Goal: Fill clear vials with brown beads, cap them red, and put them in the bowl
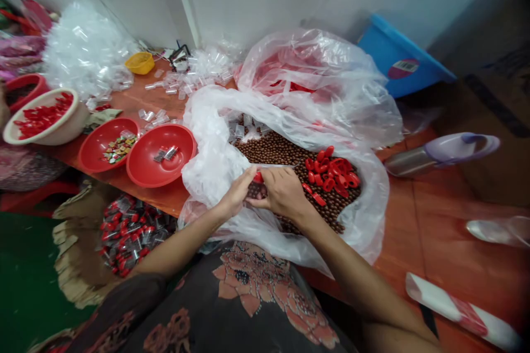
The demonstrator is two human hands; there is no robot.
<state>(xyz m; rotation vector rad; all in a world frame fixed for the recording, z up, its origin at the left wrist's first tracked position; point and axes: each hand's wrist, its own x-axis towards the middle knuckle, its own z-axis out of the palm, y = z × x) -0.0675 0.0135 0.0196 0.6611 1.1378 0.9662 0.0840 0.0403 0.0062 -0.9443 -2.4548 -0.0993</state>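
The left hand (238, 194) and the right hand (286, 192) meet with fingertips drawn close together, both holding a small clear plastic container with a red cap (255, 192). It sits directly between them, each hand about equally near; its long axis seems to run away from the body, red end farther off, though fingers hide much of it.

Beneath and around the hands spreads an open, translucent white plastic bag (375, 204) of shiny brown round beads (271, 149). On the beads, just beyond the right hand and to its right, lies a loose heap of glossy red plastic caps (333, 168); clear plastic pieces (239, 131) lie at the bag's far left.

Left of the bag, a round red plastic bowl (141, 168) holds a few clear-and-red pieces. Touching it, a second red bowl (91, 151) holds small multicoloured bits, and farther left a cream plastic bowl (62, 131) is heaped with red pieces. Below the table's edge, a torn brown cardboard carton (74, 256) holds many red-capped clear containers (128, 231).
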